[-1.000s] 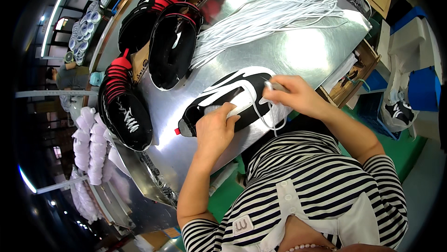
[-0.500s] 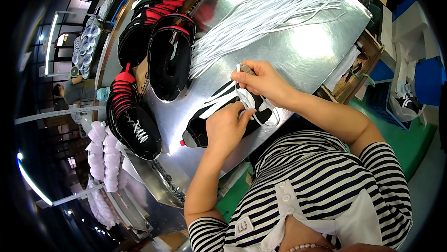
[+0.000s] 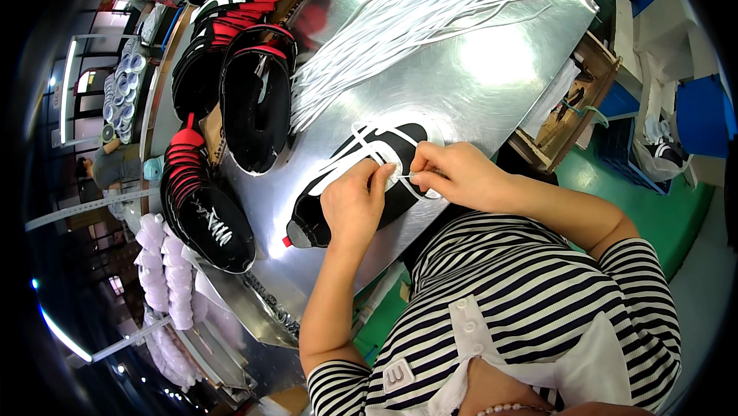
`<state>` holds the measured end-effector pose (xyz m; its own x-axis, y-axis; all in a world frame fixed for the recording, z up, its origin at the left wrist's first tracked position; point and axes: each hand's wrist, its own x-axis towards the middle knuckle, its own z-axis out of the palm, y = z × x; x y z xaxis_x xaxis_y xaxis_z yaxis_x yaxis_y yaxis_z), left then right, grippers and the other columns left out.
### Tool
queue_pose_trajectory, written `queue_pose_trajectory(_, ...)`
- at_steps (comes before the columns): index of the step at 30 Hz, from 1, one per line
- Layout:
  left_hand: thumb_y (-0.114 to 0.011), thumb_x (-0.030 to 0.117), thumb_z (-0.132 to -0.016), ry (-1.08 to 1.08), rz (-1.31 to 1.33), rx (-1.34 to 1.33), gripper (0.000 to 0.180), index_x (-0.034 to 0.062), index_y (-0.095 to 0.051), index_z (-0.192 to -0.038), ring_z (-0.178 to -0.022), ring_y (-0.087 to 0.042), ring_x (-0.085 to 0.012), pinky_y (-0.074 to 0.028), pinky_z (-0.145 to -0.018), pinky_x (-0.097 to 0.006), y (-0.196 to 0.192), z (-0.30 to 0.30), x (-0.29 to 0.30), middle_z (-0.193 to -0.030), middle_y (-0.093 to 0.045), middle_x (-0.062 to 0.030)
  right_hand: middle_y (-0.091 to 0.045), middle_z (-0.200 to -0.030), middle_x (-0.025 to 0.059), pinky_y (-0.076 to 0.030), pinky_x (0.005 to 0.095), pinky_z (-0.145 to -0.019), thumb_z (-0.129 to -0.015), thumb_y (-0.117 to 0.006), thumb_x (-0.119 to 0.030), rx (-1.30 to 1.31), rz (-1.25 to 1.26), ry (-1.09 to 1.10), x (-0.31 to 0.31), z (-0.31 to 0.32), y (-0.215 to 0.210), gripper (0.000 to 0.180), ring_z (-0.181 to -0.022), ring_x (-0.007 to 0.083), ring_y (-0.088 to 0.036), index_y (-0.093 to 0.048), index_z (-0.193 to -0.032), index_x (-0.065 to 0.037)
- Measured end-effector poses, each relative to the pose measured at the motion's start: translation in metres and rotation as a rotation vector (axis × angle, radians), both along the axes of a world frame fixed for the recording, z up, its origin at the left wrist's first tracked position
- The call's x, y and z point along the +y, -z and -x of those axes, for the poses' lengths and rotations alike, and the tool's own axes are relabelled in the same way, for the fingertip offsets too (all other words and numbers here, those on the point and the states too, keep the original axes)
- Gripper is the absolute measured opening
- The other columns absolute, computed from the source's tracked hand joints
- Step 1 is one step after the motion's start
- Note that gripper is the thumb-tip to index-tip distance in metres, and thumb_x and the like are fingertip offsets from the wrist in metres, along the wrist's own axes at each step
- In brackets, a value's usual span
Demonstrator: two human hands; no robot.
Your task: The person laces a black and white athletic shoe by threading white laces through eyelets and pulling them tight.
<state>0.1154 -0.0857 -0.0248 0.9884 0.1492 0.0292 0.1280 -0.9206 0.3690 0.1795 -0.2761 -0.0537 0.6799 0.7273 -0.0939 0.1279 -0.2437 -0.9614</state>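
A black shoe upper (image 3: 311,208) with white stripes and a red tab lies in front of me, a white shoelace (image 3: 361,136) looped loosely across its lacing area. At the lacing edge, the thumb and fingers of my left hand (image 3: 352,202) are closed on the upper. Close on its right, my right hand (image 3: 461,175) is closed in a pinch around a slim tool, whose thin shaft (image 3: 407,176) points toward the left thumb. The tool's handle is hidden in the fingers. Lace also runs below the fingertips on the upper's near side.
A spread bundle of white shoelaces (image 3: 400,28) lies on the shiny metal table (image 3: 453,89). Black and red shoe uppers (image 3: 201,208) are stacked along the left. A wooden drawer (image 3: 565,120) with small items juts out at the right, above a blue crate (image 3: 630,156).
My right hand has come down from above the upper to the lacing edge beside my left hand, with the tool. The lace loop now lies over the upper's far side.
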Motion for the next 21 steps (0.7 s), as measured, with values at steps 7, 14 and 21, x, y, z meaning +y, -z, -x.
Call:
queue_pose_trajectory(7,-0.072,0.019,-0.085,0.004,0.196,0.123,0.017,0.0025,-0.068,-0.082,-0.056,-0.058,-0.0179,-0.045,-0.057,-0.031,-0.008,0.002,0.006,-0.064,-0.063,-0.0082,-0.068,-0.075,0.0126,-0.05,0.0396,-0.06,-0.091,-0.063,-0.018,-0.157,0.141,-0.016,0.01,0.0,0.006,0.016,-0.068,0.0299,-0.066,-0.057,-0.094,-0.003)
queue_pose_trajectory(14,-0.072,0.013,-0.081,0.145,0.324,0.124,0.017,0.0012,-0.062,-0.087,-0.069,-0.063,-0.0316,-0.049,-0.063,-0.037,0.003,0.009,0.01,-0.075,-0.064,-0.0152,-0.066,-0.073,0.0152,-0.052,0.0449,-0.06,-0.082,-0.063,-0.014,-0.371,0.32,0.026,0.034,0.022,0.025,0.021,-0.071,0.0354,-0.067,-0.053,-0.097,-0.004)
queue_pose_trajectory(21,-0.067,0.009,-0.081,0.212,0.282,-0.048,0.011,0.0021,-0.063,-0.088,-0.077,-0.063,-0.0372,-0.048,-0.067,-0.043,0.01,0.022,0.015,-0.083,-0.064,-0.0152,-0.065,-0.076,0.0192,-0.05,0.0486,-0.062,-0.085,-0.063,-0.016,-0.305,0.211,-0.03,0.045,0.014,0.025,0.033,-0.076,0.0414,-0.065,-0.042,-0.105,-0.002)
